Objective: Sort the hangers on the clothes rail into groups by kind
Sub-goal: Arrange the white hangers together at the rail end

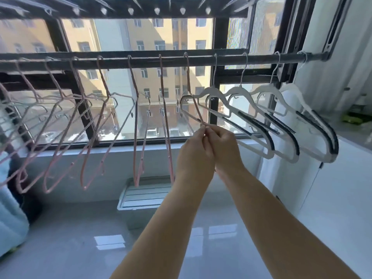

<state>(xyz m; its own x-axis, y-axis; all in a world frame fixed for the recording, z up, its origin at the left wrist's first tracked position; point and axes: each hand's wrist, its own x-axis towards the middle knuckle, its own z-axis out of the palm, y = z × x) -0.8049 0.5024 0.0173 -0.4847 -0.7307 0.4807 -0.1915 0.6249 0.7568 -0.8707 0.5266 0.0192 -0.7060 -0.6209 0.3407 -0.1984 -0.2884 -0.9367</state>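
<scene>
A dark clothes rail [141, 61] runs across the window. Several thin pink wire hangers [135, 117] hang along its left and middle part. Several broad white plastic hangers [249, 101] with dark grip strips hang on its right part. The rightmost pink hanger [189, 85] hangs on the rail just left of the white ones. My left hand [194, 150] and my right hand [225, 146] are raised side by side, and their fingertips pinch this pink hanger's lower end together. Most of that hanger's lower part is hidden behind my hands.
A second dark drying rack [130, 9] with pegs runs overhead. A white slatted crate [141, 196] lies on the glossy floor under the windowsill. White cabinets [332, 198] stand at the right. A pale blue object [10, 218] is at the left edge.
</scene>
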